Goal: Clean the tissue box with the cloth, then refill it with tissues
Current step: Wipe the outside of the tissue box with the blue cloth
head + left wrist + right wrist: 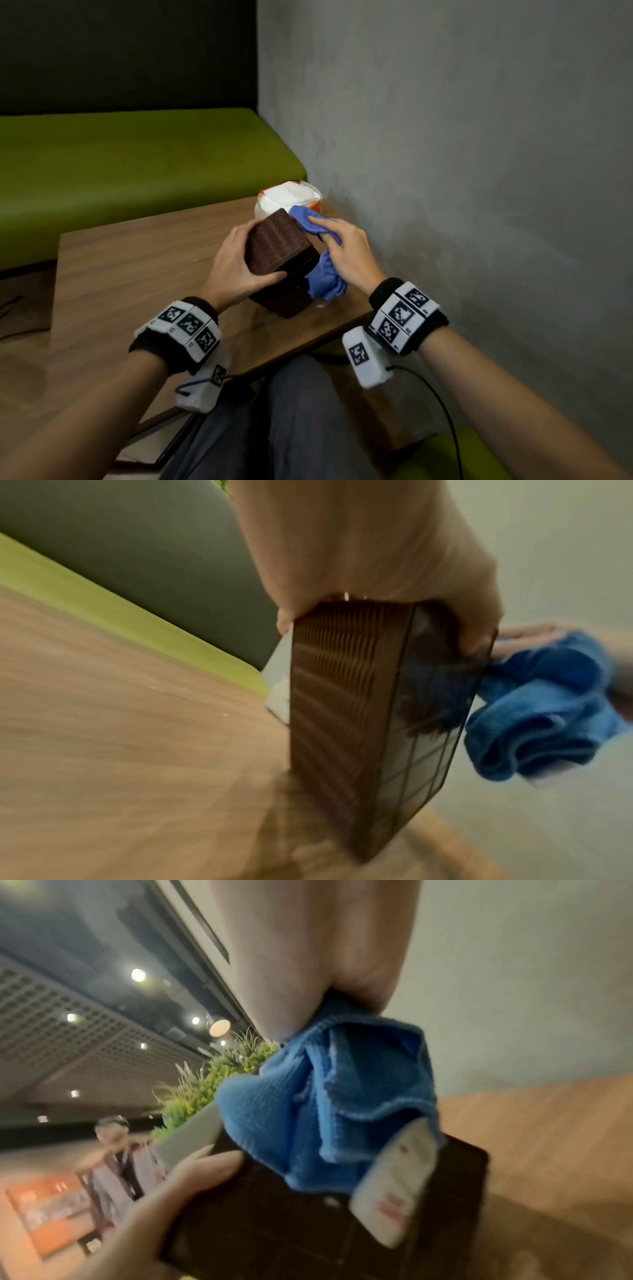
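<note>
A dark brown woven tissue box (pixel 277 248) stands tilted on one end on the wooden table (pixel 130 274). My left hand (pixel 239 260) grips its upper part, thumb on the near side and fingers round the far side. My right hand (pixel 337 240) holds a blue cloth (pixel 323 277) against the box's right face, and the loose end hangs down beside it. The left wrist view shows the ribbed side of the box (pixel 342 696) and the cloth (pixel 534 710) behind its glossy face. In the right wrist view the cloth (pixel 342 1083) lies over the dark box (pixel 291 1226).
A white tissue pack (pixel 291 198) with orange trim lies behind the box, in the table's far corner by the grey wall (pixel 445 171). A green bench (pixel 137 154) runs behind the table. My knees sit under the near table edge. A person (pixel 113 1150) stands far off.
</note>
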`<state>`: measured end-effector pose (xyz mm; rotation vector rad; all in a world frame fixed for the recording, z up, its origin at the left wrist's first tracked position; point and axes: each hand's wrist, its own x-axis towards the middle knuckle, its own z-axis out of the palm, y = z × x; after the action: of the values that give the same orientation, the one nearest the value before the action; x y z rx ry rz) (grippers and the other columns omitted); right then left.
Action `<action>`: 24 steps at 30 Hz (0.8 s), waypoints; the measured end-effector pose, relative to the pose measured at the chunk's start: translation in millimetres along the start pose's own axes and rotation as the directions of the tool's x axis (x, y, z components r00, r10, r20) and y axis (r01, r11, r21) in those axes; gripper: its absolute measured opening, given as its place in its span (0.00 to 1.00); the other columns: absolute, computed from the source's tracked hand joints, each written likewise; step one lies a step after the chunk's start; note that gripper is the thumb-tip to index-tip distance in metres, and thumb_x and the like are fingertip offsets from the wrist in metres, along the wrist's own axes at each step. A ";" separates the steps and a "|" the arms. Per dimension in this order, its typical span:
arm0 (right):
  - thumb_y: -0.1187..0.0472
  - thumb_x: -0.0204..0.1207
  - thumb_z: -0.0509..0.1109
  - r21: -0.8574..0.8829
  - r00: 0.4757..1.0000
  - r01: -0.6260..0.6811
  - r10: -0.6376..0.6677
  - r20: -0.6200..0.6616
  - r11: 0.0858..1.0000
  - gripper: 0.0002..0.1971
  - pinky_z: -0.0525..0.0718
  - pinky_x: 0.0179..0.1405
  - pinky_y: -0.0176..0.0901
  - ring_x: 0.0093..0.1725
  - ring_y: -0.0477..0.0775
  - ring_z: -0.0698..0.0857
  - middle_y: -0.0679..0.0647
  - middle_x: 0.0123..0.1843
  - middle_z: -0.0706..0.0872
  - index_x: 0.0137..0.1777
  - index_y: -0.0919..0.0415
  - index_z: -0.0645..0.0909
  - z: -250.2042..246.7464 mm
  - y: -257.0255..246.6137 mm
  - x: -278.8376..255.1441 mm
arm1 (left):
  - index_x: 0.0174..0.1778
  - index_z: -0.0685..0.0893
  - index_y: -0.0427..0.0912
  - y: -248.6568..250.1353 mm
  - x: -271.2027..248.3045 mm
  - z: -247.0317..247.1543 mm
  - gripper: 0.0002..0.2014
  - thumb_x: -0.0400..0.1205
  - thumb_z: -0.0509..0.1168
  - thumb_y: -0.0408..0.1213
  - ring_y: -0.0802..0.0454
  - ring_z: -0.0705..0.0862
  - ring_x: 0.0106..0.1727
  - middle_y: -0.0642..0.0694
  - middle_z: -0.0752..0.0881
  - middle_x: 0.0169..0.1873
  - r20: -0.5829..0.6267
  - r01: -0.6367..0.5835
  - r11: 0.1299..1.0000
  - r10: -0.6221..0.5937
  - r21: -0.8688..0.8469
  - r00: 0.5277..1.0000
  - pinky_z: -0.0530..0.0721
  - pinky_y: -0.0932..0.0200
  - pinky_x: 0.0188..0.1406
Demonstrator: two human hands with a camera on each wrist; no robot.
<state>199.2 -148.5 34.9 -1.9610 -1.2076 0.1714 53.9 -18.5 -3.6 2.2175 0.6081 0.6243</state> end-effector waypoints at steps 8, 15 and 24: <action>0.72 0.81 0.57 -0.224 0.990 0.059 -0.028 0.142 0.973 0.20 0.67 0.67 0.44 0.65 0.63 0.73 0.57 0.72 0.79 0.70 0.59 0.76 33.0 -0.4 -17.7 | 0.78 0.57 0.40 -19.9 -0.6 -7.9 0.61 0.49 0.68 0.63 0.42 0.71 0.73 0.39 0.69 0.72 0.187 0.121 0.993 -0.117 -0.010 0.975 0.71 0.47 0.72; 0.70 0.79 0.58 -0.537 0.987 -0.047 0.123 0.106 0.842 0.20 0.73 0.60 0.55 0.61 0.64 0.71 0.57 0.70 0.78 0.70 0.57 0.74 37.7 16.4 -5.7 | 0.75 0.65 0.36 -16.6 2.9 9.9 0.59 0.48 0.65 0.63 0.53 0.71 0.61 0.41 0.70 0.65 0.170 0.019 0.999 -0.025 0.037 0.985 0.70 0.62 0.62; 0.74 0.76 0.60 -0.405 0.947 0.259 -0.147 0.286 0.877 0.24 0.72 0.63 0.53 0.60 0.64 0.73 0.57 0.73 0.77 0.71 0.58 0.74 48.6 -0.7 -25.4 | 0.70 0.70 0.32 -21.2 5.2 22.3 0.55 0.47 0.67 0.59 0.49 0.72 0.61 0.45 0.68 0.56 0.088 0.023 0.999 -0.019 -0.038 0.996 0.70 0.69 0.60</action>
<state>161.3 -141.2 -4.1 -2.2201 -1.7325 0.0342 66.4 -14.2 -31.9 2.1865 0.5689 0.5213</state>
